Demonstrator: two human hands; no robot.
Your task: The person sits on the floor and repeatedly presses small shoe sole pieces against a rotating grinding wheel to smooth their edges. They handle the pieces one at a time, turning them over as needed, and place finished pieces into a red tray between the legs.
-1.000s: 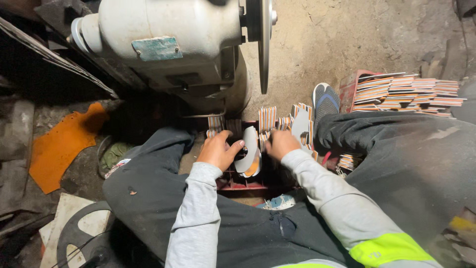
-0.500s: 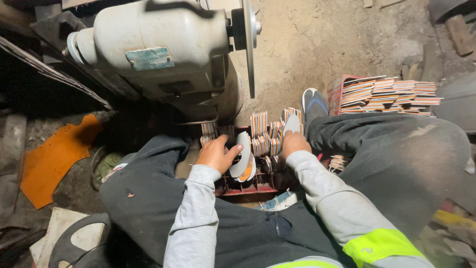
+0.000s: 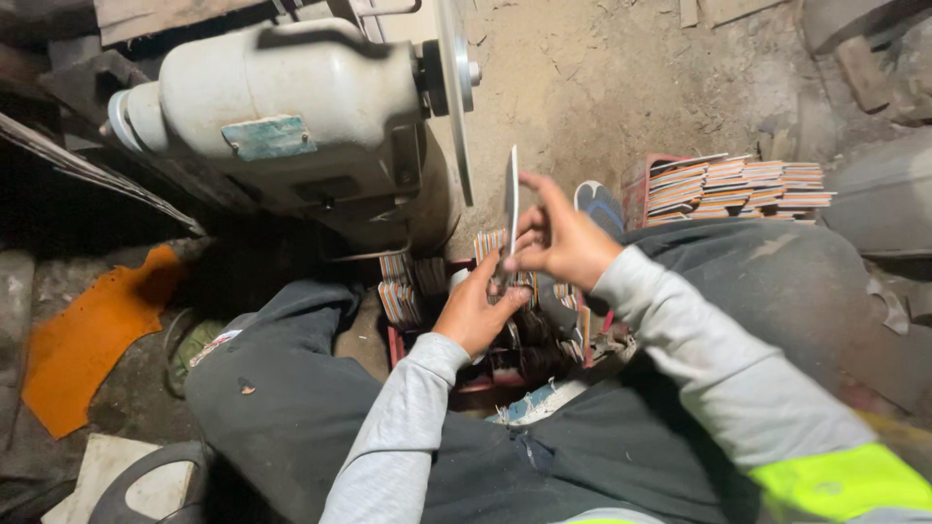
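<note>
Hands meet in front of the grinder: the right hand [image 3: 561,241] pinches a thin flat sole piece [image 3: 512,199] by its lower edge, standing it on end just beside the spinning disc [image 3: 454,92] of the grey bench motor [image 3: 282,121]. The left hand [image 3: 482,312] closes on its bottom end from below. It looks light and slightly flexible, likely to flutter against the wheel, so a two-handed grip low down, fingers clear of the disc, seems wise. More striped pieces fill the red crate [image 3: 408,351] between the knees, with a further stack [image 3: 738,186] to the right.
</note>
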